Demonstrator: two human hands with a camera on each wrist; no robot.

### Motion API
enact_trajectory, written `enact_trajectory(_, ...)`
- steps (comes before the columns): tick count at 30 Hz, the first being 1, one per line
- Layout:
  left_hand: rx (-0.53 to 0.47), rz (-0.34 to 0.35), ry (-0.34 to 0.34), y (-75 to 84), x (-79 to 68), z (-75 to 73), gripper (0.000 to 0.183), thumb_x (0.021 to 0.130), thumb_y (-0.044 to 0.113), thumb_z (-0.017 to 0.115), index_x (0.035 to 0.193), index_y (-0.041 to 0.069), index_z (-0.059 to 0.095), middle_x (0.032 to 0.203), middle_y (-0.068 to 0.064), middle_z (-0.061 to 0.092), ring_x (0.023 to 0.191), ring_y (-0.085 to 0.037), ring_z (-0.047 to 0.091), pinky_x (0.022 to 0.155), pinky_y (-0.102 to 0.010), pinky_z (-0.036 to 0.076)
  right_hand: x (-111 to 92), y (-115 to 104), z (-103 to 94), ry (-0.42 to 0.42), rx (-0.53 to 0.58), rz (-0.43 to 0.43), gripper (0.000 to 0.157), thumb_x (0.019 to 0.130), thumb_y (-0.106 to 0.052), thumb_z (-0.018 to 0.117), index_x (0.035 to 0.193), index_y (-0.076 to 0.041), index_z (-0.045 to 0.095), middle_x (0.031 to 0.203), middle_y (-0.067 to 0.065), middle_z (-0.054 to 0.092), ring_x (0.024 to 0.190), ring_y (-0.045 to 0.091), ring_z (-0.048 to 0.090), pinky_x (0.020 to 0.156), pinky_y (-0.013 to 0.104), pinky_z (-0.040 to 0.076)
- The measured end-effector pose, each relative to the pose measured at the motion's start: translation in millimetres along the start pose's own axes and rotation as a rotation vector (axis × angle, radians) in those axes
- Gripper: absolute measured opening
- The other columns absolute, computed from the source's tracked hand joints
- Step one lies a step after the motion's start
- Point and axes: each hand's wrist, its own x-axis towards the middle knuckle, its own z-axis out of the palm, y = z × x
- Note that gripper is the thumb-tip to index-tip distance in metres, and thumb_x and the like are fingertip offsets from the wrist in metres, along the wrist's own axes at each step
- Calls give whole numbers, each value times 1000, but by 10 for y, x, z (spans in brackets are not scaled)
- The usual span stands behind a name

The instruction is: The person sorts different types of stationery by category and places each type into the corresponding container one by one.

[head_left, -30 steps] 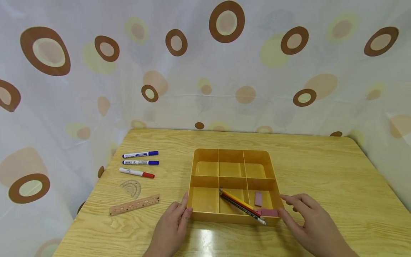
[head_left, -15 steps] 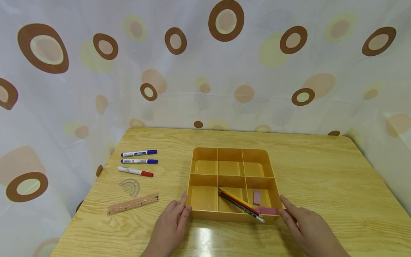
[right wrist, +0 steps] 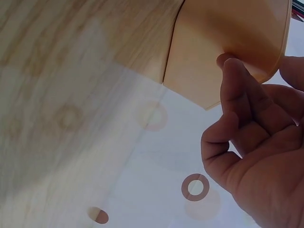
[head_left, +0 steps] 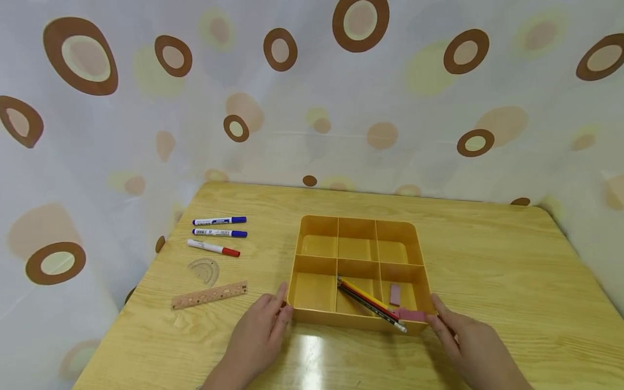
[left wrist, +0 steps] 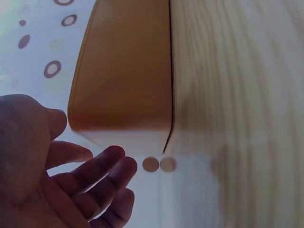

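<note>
An orange-yellow tray (head_left: 336,317) divided into six-like compartments lies between my two hands. My left hand (head_left: 258,330) is at its front left corner, fingers loosely bent; in the left wrist view those fingers are beside the tray's wall (left wrist: 123,66), not wrapped round it. My right hand (head_left: 470,338) touches the right wall near the front corner, with a fingertip against the wall (right wrist: 194,61) in the right wrist view. Several pencils (head_left: 368,301) lie slantwise over the front middle and right compartments, their ends past the front rim. Pink erasers (head_left: 395,295) sit in the front right compartment.
Left of the tray lie two blue-capped markers (head_left: 219,221), a red-capped marker (head_left: 214,248), a clear protractor (head_left: 207,270) and a pinkish ruler (head_left: 209,295). A patterned curtain (head_left: 292,108) hangs behind the wooden table (head_left: 502,260).
The right hand's fingers have come in against the tray's right wall. The head view has tilted slightly. Tray, pencils and erasers keep their arrangement.
</note>
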Motion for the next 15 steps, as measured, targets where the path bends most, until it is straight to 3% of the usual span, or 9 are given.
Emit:
enact_trajectory(3, 24, -18, -7, -70, 9, -94, 45, 102, 36, 49, 136, 7, 56, 95, 11, 60, 76, -1, 52, 68, -23, 48, -20, 22, 2, 17, 12, -2, 51, 102, -36, 49, 139, -1, 49, 67, -10, 60, 59, 4, 43, 57, 22, 39)
enact_trajectory(5, 59, -27, -5, -144, 10, -176, 42, 101, 36, 52, 132, 9, 60, 101, 7, 63, 88, -9, 60, 76, -30, 52, -30, 38, 6, 45, 15, -24, 50, 101, -34, 52, 137, 0, 51, 79, -3, 69, 63, 4, 47, 58, 22, 41)
enact_trajectory(8, 146, -31, -10, -299, 5, -312, 39, 97, 34, 59, 126, 9, 65, 111, -2, 65, 103, -21, 62, 86, -41, 52, -34, 54, 11, 85, 15, -63, 47, 100, -31, 55, 134, 1, 54, 97, 5, 73, 67, 4, 51, 59, 23, 45)
enact_trajectory(12, 272, -75, -59, -558, -53, -521, 37, 93, 30, 66, 124, 9, 67, 110, -8, 64, 102, -27, 60, 87, -48, 49, -25, 55, 12, 96, 18, -83, 46, 100, -30, 55, 134, 1, 54, 83, -2, 70, 62, 1, 47, 58, 22, 42)
enact_trajectory(15, 339, -145, -113, -766, -129, -694, 38, 92, 29, 66, 125, 10, 66, 110, -12, 63, 104, -34, 57, 87, -53, 46, -18, 44, 14, 86, 15, -83, 47, 100, -31, 56, 134, 0, 54, 83, -2, 70, 62, 2, 46, 59, 22, 41)
